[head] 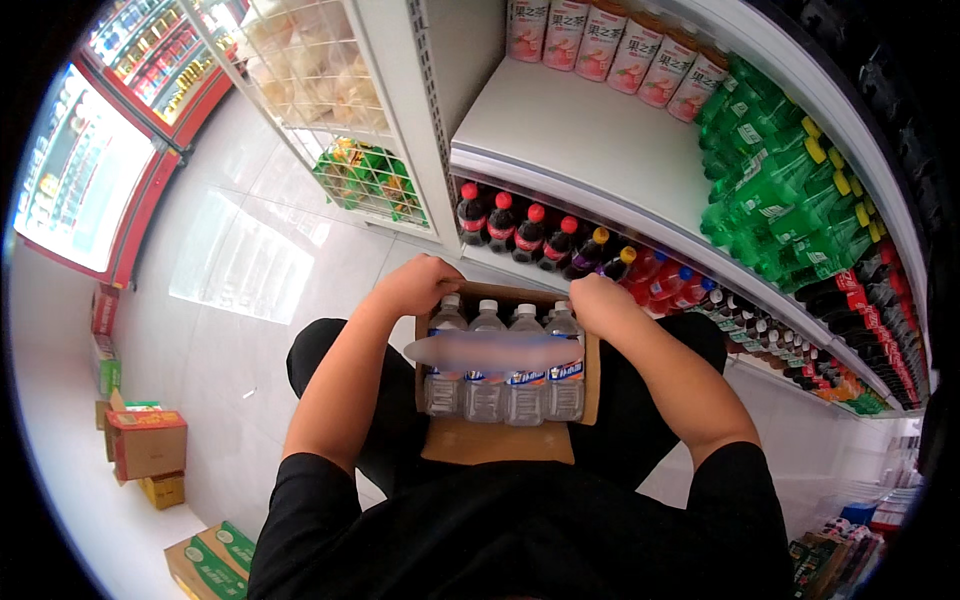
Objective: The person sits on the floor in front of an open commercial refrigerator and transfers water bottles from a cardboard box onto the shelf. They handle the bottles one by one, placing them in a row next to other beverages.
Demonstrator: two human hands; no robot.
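Note:
An open cardboard box [591,382] stands between my knees, one flap [497,441] folded down towards me. Inside are clear plastic bottles [484,401] with white caps; a blurred patch covers their upper labels. My left hand [420,283] grips the box's far left corner, fingers curled over the rim. At the far right corner, my right hand [602,304] holds the rim in the same way. Just beyond the box, cola bottles with red caps [529,232] line the lowest shelf.
Above the cola, a white shelf [577,135] bears peach drink cartons [585,45] and stacked green bottles [780,187]. A wire rack [360,112] adjoins it at left. Red-framed coolers [139,217] stand far left, with cardboard boxes [150,446] along the wall.

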